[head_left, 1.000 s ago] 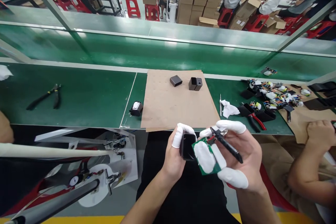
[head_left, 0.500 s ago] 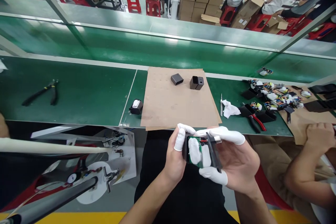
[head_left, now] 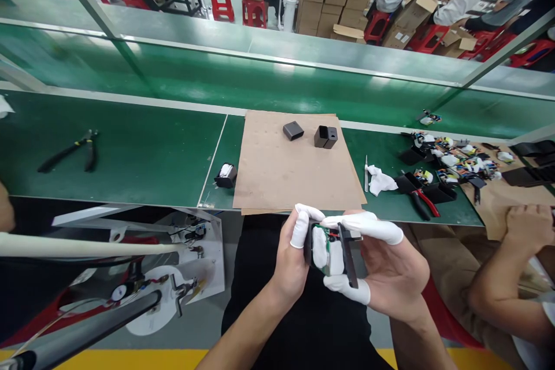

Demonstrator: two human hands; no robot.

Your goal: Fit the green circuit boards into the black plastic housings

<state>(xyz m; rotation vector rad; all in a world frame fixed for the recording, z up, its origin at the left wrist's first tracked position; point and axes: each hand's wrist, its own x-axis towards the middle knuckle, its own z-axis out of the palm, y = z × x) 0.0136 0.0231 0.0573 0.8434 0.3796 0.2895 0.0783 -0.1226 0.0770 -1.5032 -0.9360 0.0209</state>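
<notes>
Circuit board [head_left: 328, 250], green, sits half inside the black housing [head_left: 309, 243], in front of the person's lap below the cardboard sheet [head_left: 286, 173]; the left hand [head_left: 289, 254] is closed around the housing, the right hand [head_left: 381, 260] pinches the board and also black tweezers [head_left: 347, 254]; the board may jam if pressed tilted; red wires [head_left: 333, 235] near its top edge could be pinched; the tweezers might slip from the crowded fingers.

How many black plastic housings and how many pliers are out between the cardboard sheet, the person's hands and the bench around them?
Black plastic housings: 4
Black-handled pliers: 1
Red-handled pliers: 1
Total: 6
</notes>
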